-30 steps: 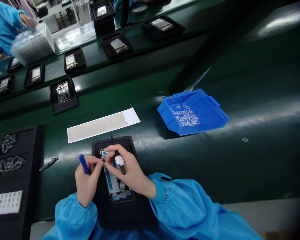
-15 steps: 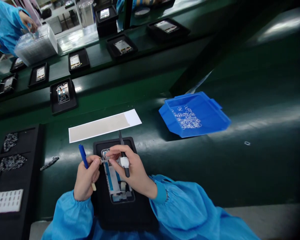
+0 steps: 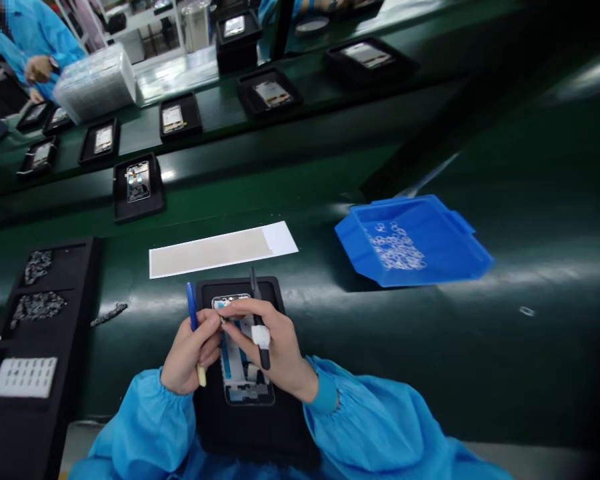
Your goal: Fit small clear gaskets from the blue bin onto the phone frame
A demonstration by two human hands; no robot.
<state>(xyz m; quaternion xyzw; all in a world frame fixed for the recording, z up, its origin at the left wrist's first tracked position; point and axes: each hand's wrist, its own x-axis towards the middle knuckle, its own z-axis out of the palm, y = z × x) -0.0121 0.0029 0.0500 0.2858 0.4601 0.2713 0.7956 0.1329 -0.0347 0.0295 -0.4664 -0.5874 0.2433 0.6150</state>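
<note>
My left hand (image 3: 190,353) is closed around a blue pen-shaped tool (image 3: 192,305) with a cream lower end. Its thumb and index finger also pinch at a tiny part too small to name. My right hand (image 3: 275,347) keeps black tweezers (image 3: 261,337), wrapped in white, tucked between its fingers. The right thumb and index fingertips meet the left ones at that tiny part. Beneath both hands lies an open phone frame (image 3: 250,395) with blue strips, its upper part partly covered by fingers. It rests in a black foam tray (image 3: 210,427).
A blue bin (image 3: 450,247) with small white rings stands right. A white-edged sheet (image 3: 210,255) lies ahead. At left a black divided tray (image 3: 77,320) holds dark small parts and a white card (image 3: 25,377). Phone trays (image 3: 155,193) line the far belt, near a co-worker (image 3: 45,40).
My view has shifted, moving the scene slightly rightward. My left hand has come closer to the right, and their fingertips now meet over the phone frame. The co-worker's hand has left the clear box.
</note>
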